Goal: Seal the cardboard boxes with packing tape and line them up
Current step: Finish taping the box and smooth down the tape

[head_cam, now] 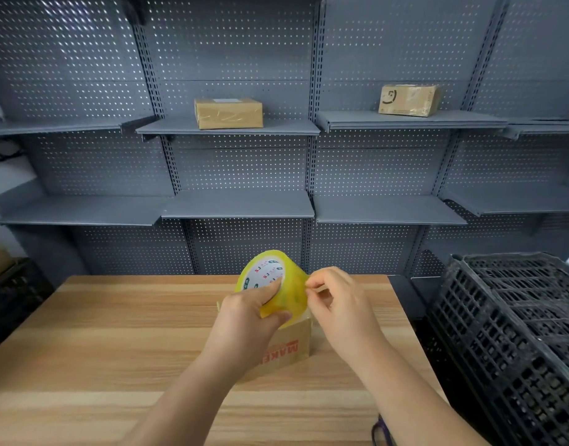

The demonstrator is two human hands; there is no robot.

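My left hand (248, 312) grips a yellowish roll of packing tape (270, 275), thumb inside its white core, held above the table. My right hand (333, 297) pinches at the roll's right edge, where the tape end lies. Under both hands stands a small cardboard box (293, 349) with red letters on its side, mostly hidden by my left wrist. Two taped cardboard boxes sit on the upper shelf: one (229, 113) in the middle bay, another (408, 100) to its right.
The wooden table (116, 333) spreads out below my arms. A stack of black plastic crates (514, 333) stands at its right edge. Another dark crate (13, 291) is at the far left. Grey pegboard shelves (238, 207) fill the wall behind.
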